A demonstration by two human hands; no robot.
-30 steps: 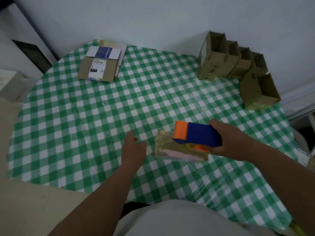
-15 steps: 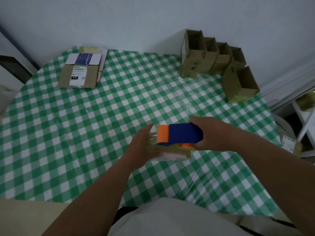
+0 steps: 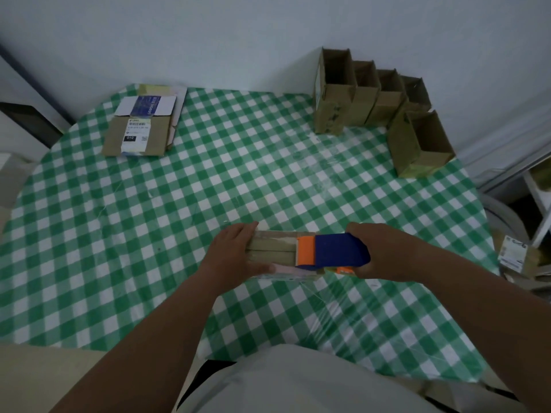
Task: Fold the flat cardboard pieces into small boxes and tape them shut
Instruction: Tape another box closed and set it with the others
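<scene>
Gripping the blue and orange plastic tape dispenser (image 3: 331, 251), the right hand (image 3: 384, 251) has its fingers curled round the blue body and holds the orange end down on the top of a small folded brown cardboard box (image 3: 274, 248). That box lies near the front middle of the round counter (image 3: 208, 189), which is covered in a green and white checked cloth. The left hand (image 3: 232, 257) clasps the box's left end, fingers lying over the far edge and thumb along the near side. A stack of flat cardboard pieces (image 3: 140, 129), the top one bearing white and blue labels, sits at the far left of the counter. Five open-topped brown cardboard boxes (image 3: 375, 99) stand in a curved row at the far right, by the pale wall (image 3: 208, 34).
</scene>
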